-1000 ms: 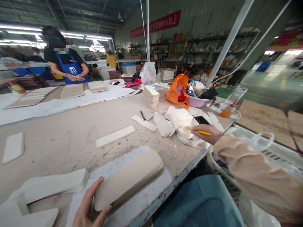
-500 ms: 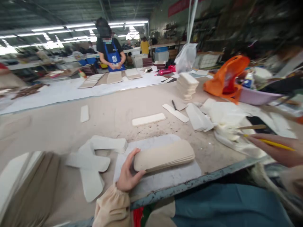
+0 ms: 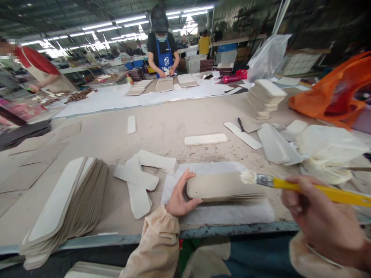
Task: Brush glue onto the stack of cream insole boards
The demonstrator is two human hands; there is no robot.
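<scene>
My left hand (image 3: 181,197) grips the left end of a stack of beige rounded-end strips (image 3: 220,184), its thumb along the near side and its fingers at the far corner. The stack lies on a pale sheet (image 3: 226,217) near the table's front edge. In my right hand (image 3: 321,212) is a paintbrush (image 3: 281,183) with a yellow handle. Its whitish bristles are at the right part of the stack's top; whether they touch it I cannot tell. Loose white strips (image 3: 139,200) lie crossed just left of my left hand.
At the left a big leaning stack of strips (image 3: 72,197) juts over the table edge. A crumpled plastic bag (image 3: 327,144) lies right, beyond my right hand. Farther back are a black pen (image 3: 240,124), a tall strip stack (image 3: 266,98) and an orange bag (image 3: 327,96). A co-worker (image 3: 162,50) stands across the table.
My right hand has brought the paintbrush left from beside the plastic bag to over the beige stack. My left hand keeps its hold there. The view has turned left.
</scene>
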